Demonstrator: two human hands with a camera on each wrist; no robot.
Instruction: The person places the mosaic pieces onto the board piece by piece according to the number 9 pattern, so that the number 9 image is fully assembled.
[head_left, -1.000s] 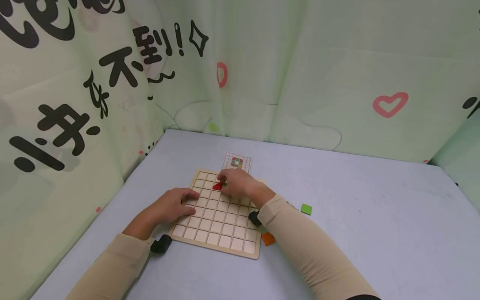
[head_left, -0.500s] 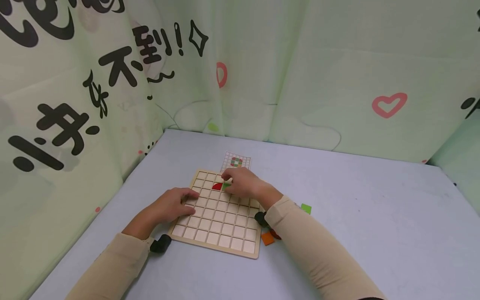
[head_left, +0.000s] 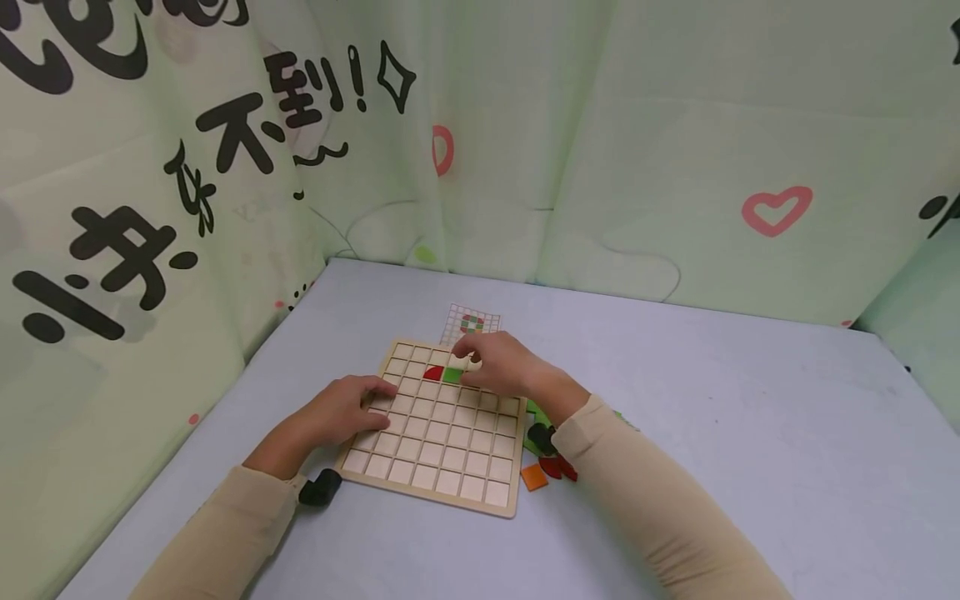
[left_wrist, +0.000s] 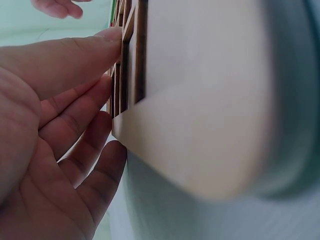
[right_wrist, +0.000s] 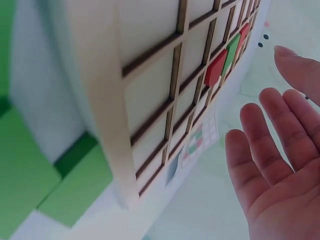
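A wooden grid board (head_left: 431, 454) lies on the table. My left hand (head_left: 341, 414) rests at its left side, thumb and fingers touching the board. One red quarter-round piece (head_left: 433, 373) and a green square (head_left: 452, 376) sit side by side in cells of an upper row. In the right wrist view, a second red piece (right_wrist: 216, 68) sits just past the green one; my hand hides it in the head view. My right hand (head_left: 504, 364) hovers over that row, fingers apart from the pieces and nothing between them.
Behind the board lies a printed pattern card (head_left: 455, 319), partly covered by my right hand. To the board's right are an orange square (head_left: 535, 477), red pieces (head_left: 550, 467) and several green pieces (right_wrist: 75, 187), partly under my right forearm. A printed curtain (head_left: 637, 167) hangs behind the table.
My right hand has drawn back to the right, uncovering the green square beside the red piece and more loose pieces by the board. The left hand has stayed in place.
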